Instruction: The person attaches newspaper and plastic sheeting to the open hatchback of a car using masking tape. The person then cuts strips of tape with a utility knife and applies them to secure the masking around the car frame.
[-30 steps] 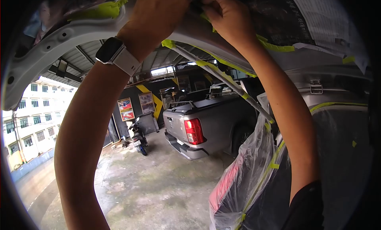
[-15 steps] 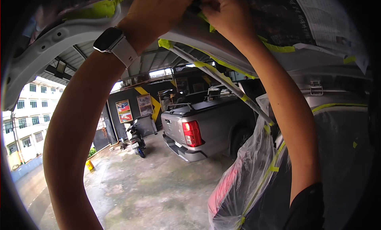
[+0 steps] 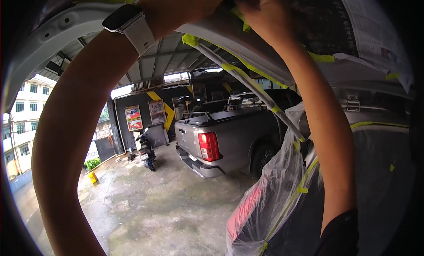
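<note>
Both my hands are raised at the top edge, against the underside of a raised grey panel (image 3: 212, 28). My left hand (image 3: 201, 3), below a wrist with a watch (image 3: 123, 18), is cut off by the frame edge and its fingers are hidden. Close on its right, my right hand (image 3: 265, 15) has its fingers bent near a piece of yellow-green tape (image 3: 240, 18); what they hold, if anything, is too dark to make out. Dark printed paper (image 3: 327, 21) covers the panel beyond. A taped strut (image 3: 247, 82) slants down below my hands.
Clear plastic sheeting (image 3: 276, 181) hangs at lower right beside a dark taped surface (image 3: 380, 185). A grey pickup (image 3: 238, 141) is parked ahead, with a motorcycle (image 3: 145, 150) left of it. A yellow container (image 3: 92, 177) stands on the concrete floor (image 3: 172, 212).
My left forearm has swung left and its hand has moved up and right, partly out of frame. My right hand has shifted slightly right. The view has turned a little, showing the yellow container.
</note>
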Tool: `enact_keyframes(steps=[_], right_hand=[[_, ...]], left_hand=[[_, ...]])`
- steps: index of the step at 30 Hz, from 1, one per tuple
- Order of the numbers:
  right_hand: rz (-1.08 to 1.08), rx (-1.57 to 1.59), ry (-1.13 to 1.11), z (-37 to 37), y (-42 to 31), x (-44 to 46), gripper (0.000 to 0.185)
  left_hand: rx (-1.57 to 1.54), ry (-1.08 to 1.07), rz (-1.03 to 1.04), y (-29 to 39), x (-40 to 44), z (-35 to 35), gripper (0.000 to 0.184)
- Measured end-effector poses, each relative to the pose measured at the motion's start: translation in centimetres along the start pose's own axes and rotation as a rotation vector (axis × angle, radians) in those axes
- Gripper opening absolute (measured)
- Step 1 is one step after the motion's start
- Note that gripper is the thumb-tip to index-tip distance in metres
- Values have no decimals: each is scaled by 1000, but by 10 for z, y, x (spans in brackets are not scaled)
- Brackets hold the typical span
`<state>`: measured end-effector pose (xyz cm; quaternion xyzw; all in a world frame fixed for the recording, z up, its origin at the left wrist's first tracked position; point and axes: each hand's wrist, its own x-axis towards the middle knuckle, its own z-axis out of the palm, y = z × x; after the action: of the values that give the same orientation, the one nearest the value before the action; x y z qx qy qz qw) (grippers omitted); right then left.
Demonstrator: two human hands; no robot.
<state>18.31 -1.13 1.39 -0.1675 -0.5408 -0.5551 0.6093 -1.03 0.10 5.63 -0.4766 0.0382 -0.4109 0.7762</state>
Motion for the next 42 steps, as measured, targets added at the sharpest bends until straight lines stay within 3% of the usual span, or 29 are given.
enact_keyframes(steps=[4, 8, 11, 13, 16, 23, 26, 28, 31, 42], right_hand=[[-128, -17, 5, -2, 5, -1, 9], [-92, -48, -70, -4, 4, -2, 14], [-111, -48, -61, -2, 6, -7, 22], [-368, -82, 149, 0, 2, -10, 30], [-249, -47, 61, 1, 14, -16, 33], [-195, -26, 82, 2, 15, -15, 26], [-253, -51, 126, 5, 19, -15, 23], [-280, -101, 158, 5, 20, -15, 21], [-286, -127, 135, 4, 22, -16, 21], [-284, -76, 138, 2, 22, -14, 15]], left_hand=[[-3, -11, 10, -4, 1, 0, 23], [-26, -7, 13, -4, 0, -3, 28], [-46, -150, -68, -1, 1, -5, 32], [-120, -117, -22, -3, -2, -9, 35], [-123, -29, 40, -3, -7, -4, 39], [-41, 20, 55, -2, -8, 3, 41], [-164, 104, 30, 6, -4, -4, 32], [-193, -60, -162, 16, 3, -17, 20], [-235, -26, -169, 11, 4, -6, 14], [-263, 10, -253, 17, 10, -7, 8]])
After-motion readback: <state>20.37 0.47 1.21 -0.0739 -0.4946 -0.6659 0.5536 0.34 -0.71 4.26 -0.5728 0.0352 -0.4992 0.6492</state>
